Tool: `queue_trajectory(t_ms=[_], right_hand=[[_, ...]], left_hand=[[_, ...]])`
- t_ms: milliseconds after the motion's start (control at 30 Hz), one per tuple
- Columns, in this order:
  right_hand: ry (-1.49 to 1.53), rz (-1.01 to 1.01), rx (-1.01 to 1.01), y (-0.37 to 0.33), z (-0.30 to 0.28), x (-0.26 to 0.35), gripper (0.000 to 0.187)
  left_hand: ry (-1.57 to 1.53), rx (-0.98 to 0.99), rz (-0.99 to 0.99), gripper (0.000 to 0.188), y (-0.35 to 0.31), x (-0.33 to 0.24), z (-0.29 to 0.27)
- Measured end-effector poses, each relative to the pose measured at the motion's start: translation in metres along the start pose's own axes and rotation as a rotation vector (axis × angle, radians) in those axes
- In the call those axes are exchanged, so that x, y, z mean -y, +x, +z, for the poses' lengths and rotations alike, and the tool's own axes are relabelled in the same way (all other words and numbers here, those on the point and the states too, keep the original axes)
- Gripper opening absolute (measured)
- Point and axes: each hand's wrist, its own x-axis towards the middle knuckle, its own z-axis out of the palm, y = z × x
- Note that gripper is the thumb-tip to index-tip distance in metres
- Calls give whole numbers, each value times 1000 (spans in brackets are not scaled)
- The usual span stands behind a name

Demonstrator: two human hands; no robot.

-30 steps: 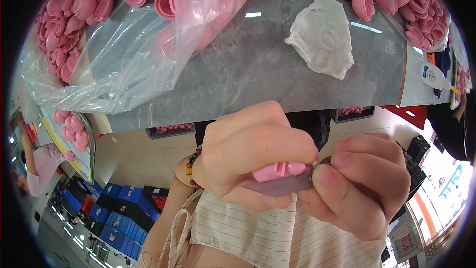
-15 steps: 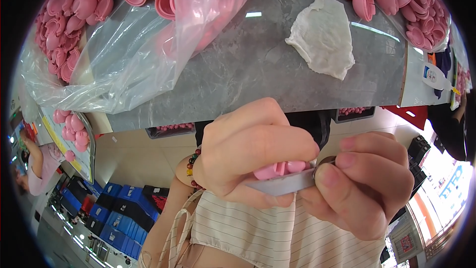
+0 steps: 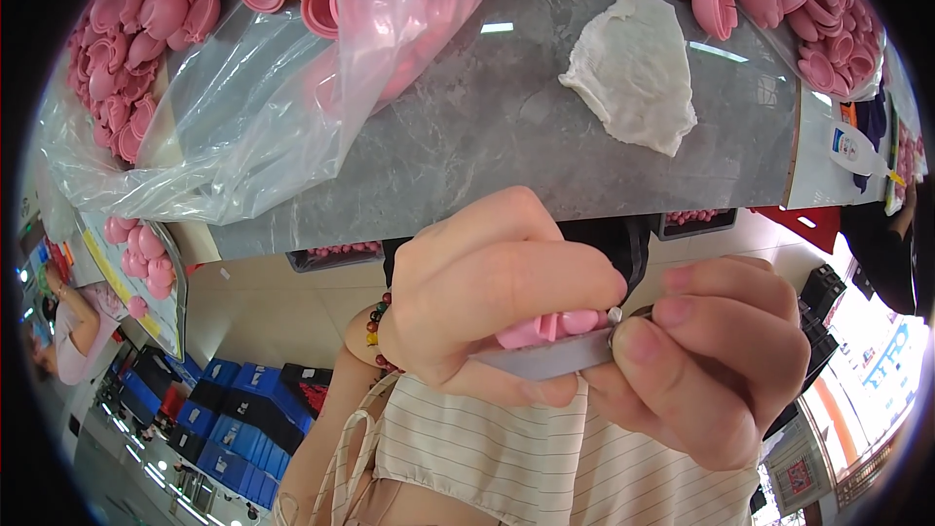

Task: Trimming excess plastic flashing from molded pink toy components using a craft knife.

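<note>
- The left hand point(image 3: 502, 297) is curled closed around a small pink piece point(image 3: 541, 329); the piece sits between its bent forefinger and thumb, smooth and rounded, with a notch-like break in its visible edge.
- The right hand point(image 3: 716, 360), just beside the left, pinches the end of a thin grey strip point(image 3: 545, 360) between thumb and fingertips.
- The strip is flat and straight-edged; it runs from the right hand's pinch along the near side of the pink piece, over the left thumb, and is probably a blade.
- Most of the pink piece is hidden inside the left fist, so its full shape cannot be told; the strip's gripped end is covered by the right fingers.
- Around the left wrist goes a bracelet point(image 3: 373, 331) of round dark and yellow beads, partly hidden by the hand.
- Beyond both hands lies a glossy grey marbled tabletop point(image 3: 467, 146), with a limp, wrinkled white cloth point(image 3: 633, 73) on it.
- Farther off, left of the hands, a crinkled clear plastic bag point(image 3: 263, 107) spreads beside hollow, glossy pink shells point(image 3: 166, 10), cut off above.
- Beyond the right hand is another pink heap point(image 3: 828, 34), also cropped.
- Below the hands, a pale pinstriped garment point(image 3: 477, 448) hangs in soft folds.
</note>
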Motion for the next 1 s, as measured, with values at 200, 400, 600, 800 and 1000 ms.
queue_trajectory(t_ms=[200, 400, 600, 800, 1000], right_hand=[[61, 60, 41, -3, 0, -2, 28], [21, -31, -81, -3, 9, -9, 26], [237, 282, -374, 21, 4, -36, 16], [359, 179, -103, 55, 29, -35, 30], [282, -36, -133, 62, 15, 1, 19]], left_hand=[[0, 47, 8, 38, 1, 5, -4], [-43, -61, -17, 38, -5, 4, 1], [-230, -78, -90, 38, 1, 9, 18], [-332, -142, 0, 37, 19, 7, 26], [-561, -238, 65, 36, 25, 3, 28]])
